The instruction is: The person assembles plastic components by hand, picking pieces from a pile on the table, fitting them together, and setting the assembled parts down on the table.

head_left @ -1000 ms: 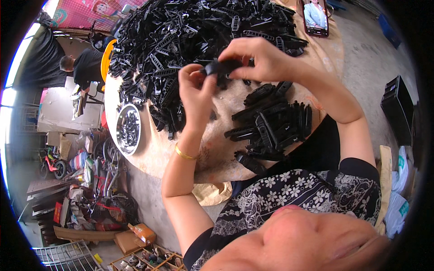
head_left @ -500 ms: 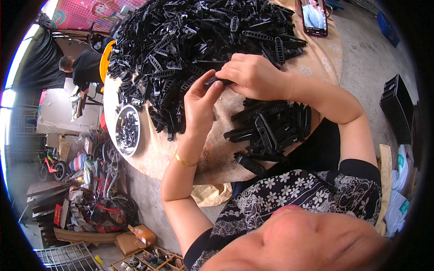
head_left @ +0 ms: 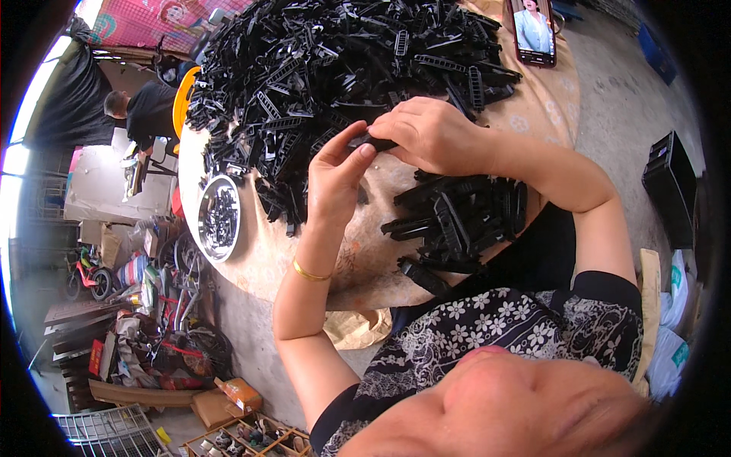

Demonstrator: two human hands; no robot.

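Between my two hands is a small black plastic part, mostly covered by fingers. My left hand pinches its left end with thumb and forefinger. My right hand closes over the other end from the right. Just beyond them spreads a big heap of black plastic parts, some long and ladder-like. Nearer to me, below the right hand, lies a smaller pile of long black plastic pieces. Left of my left forearm stands a round white-rimmed dish holding small black and light bits.
Everything lies on a round table with a patterned beige cloth. A phone showing a video stands at the far right. A black crate is on the floor to the right. Another person is at the far left, above bicycles and boxes.
Both hands keep hold of the black plastic part, with a slight shift of the right fingers. The whole scene sits a little lower and further right in the picture.
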